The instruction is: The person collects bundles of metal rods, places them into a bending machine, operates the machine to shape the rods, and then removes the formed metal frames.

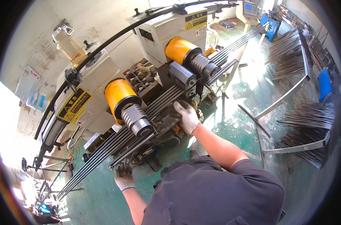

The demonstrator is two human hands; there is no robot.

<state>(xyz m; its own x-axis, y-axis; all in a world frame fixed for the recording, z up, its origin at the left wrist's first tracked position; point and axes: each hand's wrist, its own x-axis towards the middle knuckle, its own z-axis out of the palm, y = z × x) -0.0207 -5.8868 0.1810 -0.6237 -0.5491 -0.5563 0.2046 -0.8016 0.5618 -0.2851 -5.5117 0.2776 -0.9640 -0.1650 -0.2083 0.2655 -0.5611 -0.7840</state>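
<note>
My left hand (124,177), in a pale work glove with darkened fingers, is stretched out just below the near end of a short metal bar (131,150). It seems to hold nothing. My right hand (188,119), in a similar glove, reaches over the machine's front edge with thumb and fingers apart, beside the long steel rods (165,101). Its fingertips blend into dark parts, so contact there is unclear. The rods run slantwise beneath two ridged metal rollers (135,118) (203,64) with yellow housings (120,92) (181,48). A dark hexagonal block (182,75) sits between them.
Bundles of thin rods (307,118) rest on metal racks (296,147) at the right. A black hose (121,33) arches over the machine. A plastic jug (70,45) stands on the machine's left part. A control box with a small screen (249,8) is at the far right.
</note>
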